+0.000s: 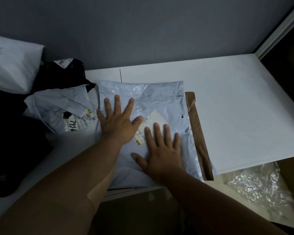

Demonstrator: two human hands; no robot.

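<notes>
A large grey-white plastic mailer bag (159,97) lies flat on the white table (236,107). A shipping label (153,119) is stuck near its middle, partly covered by my hands. Along the bag's right edge runs a brown adhesive flap strip (197,129). My left hand (117,119) presses flat on the bag's left part with fingers spread. My right hand (161,150) lies flat on the bag's lower middle, fingers straight and over the label's lower edge.
To the left lie an opened white mailer (58,107) marked 7936, a black bag (64,73), dark cloth (15,150) and a white pillow-like parcel (12,65). A grey wall (143,31) stands behind the table. Crinkled clear plastic (256,187) sits in a cardboard box at lower right.
</notes>
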